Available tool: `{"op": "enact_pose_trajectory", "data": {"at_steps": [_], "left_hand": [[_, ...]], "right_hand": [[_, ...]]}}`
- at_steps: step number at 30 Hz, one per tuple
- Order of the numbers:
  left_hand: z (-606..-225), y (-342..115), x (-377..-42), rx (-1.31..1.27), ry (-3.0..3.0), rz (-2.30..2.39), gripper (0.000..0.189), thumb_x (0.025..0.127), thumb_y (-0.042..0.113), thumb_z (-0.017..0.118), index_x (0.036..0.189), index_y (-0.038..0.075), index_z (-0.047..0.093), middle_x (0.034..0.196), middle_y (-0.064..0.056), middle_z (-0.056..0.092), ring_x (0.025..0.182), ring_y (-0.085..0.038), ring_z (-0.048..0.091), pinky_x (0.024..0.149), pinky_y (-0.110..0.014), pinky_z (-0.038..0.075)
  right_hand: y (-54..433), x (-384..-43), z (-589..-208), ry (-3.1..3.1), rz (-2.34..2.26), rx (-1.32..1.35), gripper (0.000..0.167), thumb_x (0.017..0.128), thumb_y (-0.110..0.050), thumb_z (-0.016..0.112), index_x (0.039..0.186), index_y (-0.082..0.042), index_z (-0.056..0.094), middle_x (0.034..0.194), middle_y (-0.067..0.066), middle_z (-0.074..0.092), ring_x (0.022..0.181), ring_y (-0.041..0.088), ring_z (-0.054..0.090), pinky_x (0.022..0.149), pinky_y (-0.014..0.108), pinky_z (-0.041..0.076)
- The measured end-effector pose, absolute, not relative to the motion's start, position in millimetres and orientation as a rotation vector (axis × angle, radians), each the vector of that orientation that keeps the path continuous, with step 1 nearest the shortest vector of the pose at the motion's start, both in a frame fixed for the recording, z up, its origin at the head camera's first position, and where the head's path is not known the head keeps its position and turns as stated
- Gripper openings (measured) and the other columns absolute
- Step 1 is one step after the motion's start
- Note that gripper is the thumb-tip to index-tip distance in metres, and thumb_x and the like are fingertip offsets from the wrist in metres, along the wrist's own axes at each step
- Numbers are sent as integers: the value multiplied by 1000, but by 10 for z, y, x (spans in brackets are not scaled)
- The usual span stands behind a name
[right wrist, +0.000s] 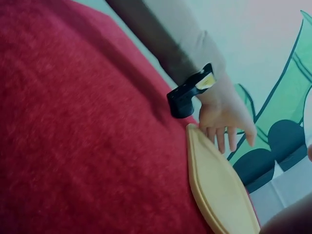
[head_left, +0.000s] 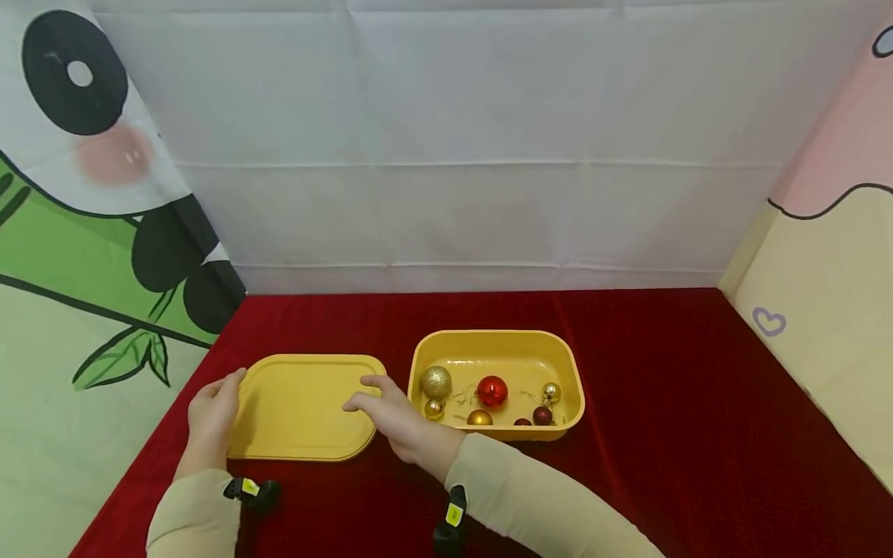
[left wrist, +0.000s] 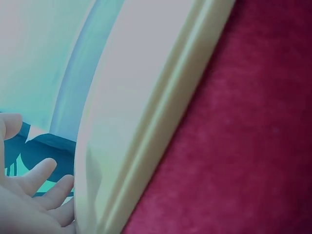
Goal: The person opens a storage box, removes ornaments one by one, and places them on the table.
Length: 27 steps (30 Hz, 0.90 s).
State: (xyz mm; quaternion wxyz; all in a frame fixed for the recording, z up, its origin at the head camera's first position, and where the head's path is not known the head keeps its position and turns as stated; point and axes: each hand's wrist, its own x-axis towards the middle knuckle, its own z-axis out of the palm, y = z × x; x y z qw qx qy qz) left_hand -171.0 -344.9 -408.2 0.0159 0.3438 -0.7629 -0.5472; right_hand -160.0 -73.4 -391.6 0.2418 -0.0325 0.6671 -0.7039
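A flat yellow lid [head_left: 300, 407] with rounded corners lies on the red cloth. Along its left edge is my left hand [head_left: 212, 415], the fingers fairly straight and, in the left wrist view, spread beside the rim [left wrist: 146, 126]. My right hand [head_left: 401, 422] reaches over the lid's right end with thumb and forefinger extended and apart, nothing between them. Just right of that hand stands a yellow box [head_left: 574, 403] without a cover. Inside are a glittery gold ball [head_left: 436, 381], a shiny red ball [head_left: 492, 392] and several smaller gold and dark red baubles.
Red cloth [head_left: 670, 403] covers the table. A white curtain [head_left: 474, 155] hangs behind it, with printed cartoon fabric [head_left: 84, 256] at the left and a pink and cream panel [head_left: 830, 310] at the right. Each wrist wears a black camera band.
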Motion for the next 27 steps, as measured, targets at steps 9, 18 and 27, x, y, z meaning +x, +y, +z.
{"op": "enact_pose_trajectory", "data": {"at_steps": [9, 18, 27], "left_hand": [[-4065, -3382, -1741, 1046, -2390, -1640, 84, 89, 62, 39, 148, 2, 28, 154, -21, 22, 135, -38, 27, 110, -54, 26], [-4100, -3295, -1733, 1046, -2368, -1635, 79, 91, 59, 40, 147, 3, 30, 153, -20, 24, 136, -36, 27, 111, -52, 25], [-4005, -3009, -1734, 915, -2344, -1631, 67, 94, 54, 40, 143, 9, 38, 151, -14, 31, 133, -31, 30, 110, -50, 27]], "right_hand": [[-776, -1625, -3975, 1954, -1828, -136, 56, 79, -26, 67, 132, -18, 49, 141, 6, 43, 126, 28, 44, 102, 50, 35], [-715, -1587, -4010, 1995, -1743, -185, 58, 80, -27, 67, 134, -21, 48, 145, 5, 39, 132, 28, 39, 103, 51, 35], [-529, -1553, -3892, 1988, -1699, -413, 53, 85, -28, 66, 134, -28, 45, 148, 0, 35, 139, 28, 31, 104, 50, 35]]}}
